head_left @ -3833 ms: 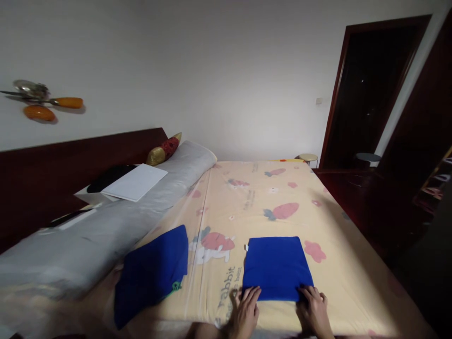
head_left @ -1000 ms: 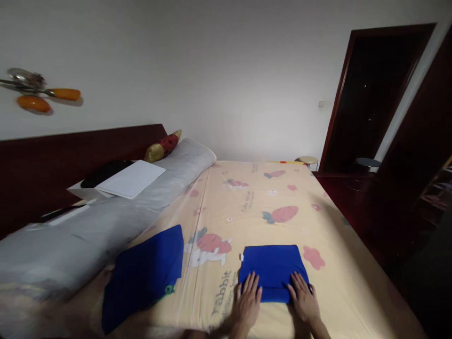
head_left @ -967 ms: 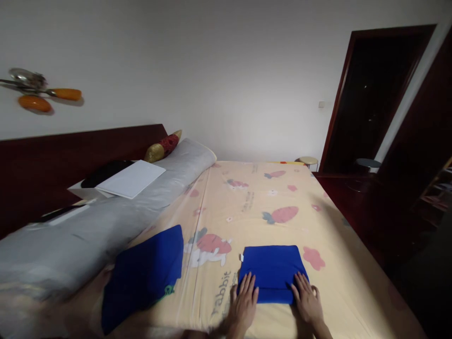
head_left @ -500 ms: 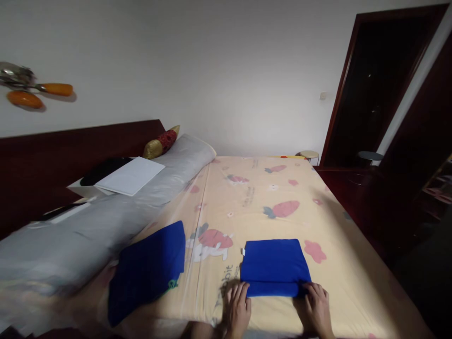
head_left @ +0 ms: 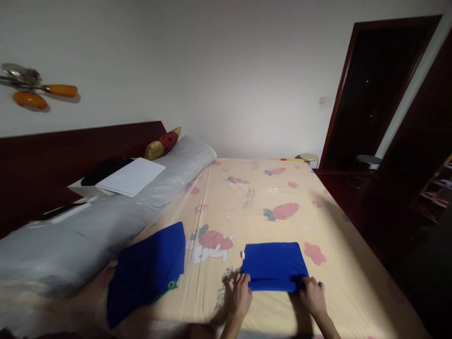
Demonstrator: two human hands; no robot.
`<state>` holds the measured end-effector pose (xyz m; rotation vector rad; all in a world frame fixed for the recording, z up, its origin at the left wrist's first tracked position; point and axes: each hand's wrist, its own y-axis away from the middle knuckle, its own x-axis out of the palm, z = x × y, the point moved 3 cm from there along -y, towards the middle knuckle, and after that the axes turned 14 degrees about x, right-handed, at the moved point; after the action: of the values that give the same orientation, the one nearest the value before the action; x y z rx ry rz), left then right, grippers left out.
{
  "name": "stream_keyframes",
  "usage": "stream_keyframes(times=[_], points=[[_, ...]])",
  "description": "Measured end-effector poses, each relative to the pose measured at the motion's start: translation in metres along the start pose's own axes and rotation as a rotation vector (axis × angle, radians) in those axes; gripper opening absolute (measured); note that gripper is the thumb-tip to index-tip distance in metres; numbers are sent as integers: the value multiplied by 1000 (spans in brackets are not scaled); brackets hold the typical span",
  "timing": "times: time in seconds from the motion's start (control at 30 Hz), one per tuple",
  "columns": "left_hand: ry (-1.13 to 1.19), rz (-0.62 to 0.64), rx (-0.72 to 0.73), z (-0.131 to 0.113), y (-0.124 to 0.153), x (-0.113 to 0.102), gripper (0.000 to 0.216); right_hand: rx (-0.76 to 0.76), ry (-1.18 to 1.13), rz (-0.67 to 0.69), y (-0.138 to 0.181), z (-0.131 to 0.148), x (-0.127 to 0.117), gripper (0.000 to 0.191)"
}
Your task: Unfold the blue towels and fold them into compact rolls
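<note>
A folded rectangle of royal-blue matte fabric (head_left: 273, 261) lies flat near the close edge of the bed, to the right of the centre seam. Its far edge is straight, its corners are slightly rounded, and a small white fabric tag (head_left: 243, 254) projects from its left side. Along the near edge the fabric forms a narrow, thicker band.

The left hand (head_left: 241, 292) is at the near left corner: fingers bent and drawn together, gripping the band. The right hand (head_left: 313, 296) is at the near right corner in the same posture, fingers curled in on the band; from where I stand, neither thumb can be clearly made out.

The support surface is a thin, lightly creased, cream bed sheet (head_left: 254, 226) printed with pink carrots, flowers and rabbits. To the left, well apart from both hands, a second blue cloth (head_left: 146, 273) lies askew, a green detail (head_left: 172, 285) at its near edge. Beyond it runs a long grey bolster (head_left: 99, 230) with a smooth, faintly glossy cover, bearing a rigid white panel (head_left: 132, 176).
</note>
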<state>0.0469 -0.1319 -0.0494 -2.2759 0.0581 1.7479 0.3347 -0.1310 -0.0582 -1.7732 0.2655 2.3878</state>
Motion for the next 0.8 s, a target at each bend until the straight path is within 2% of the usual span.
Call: stream_keyframes(times=[0.07, 0.17, 0.27, 0.33, 0.4, 0.5, 0.6, 0.73, 0.8], points=[[-9, 57, -20, 5, -4, -1, 49, 9, 22, 19, -3, 1, -1, 32], [-27, 74, -39, 5, -3, 5, 52, 7, 47, 17, 0, 4, 2, 36], [-35, 66, -23, -13, 1, 14, 52, -15, 43, -1, 11, 18, 8, 47], [12, 48, 100, -35, 3, 20, 52, -87, 8, 12, 20, 34, 15, 51], [87, 25, 281, -57, 5, 23, 51, -215, -67, 42, 27, 51, 23, 50], [143, 8, 464, -70, 8, 22, 49, -336, -157, 62, 30, 58, 33, 47], [96, -16, 458, -53, 11, 17, 47, -250, -138, 3, 20, 32, 37, 48], [2, -54, 285, -14, 16, 13, 44, -79, -71, -109, 8, -20, 36, 47], [-16, -58, 221, -4, 19, 13, 45, -7, -53, -157, 7, -31, 34, 48]])
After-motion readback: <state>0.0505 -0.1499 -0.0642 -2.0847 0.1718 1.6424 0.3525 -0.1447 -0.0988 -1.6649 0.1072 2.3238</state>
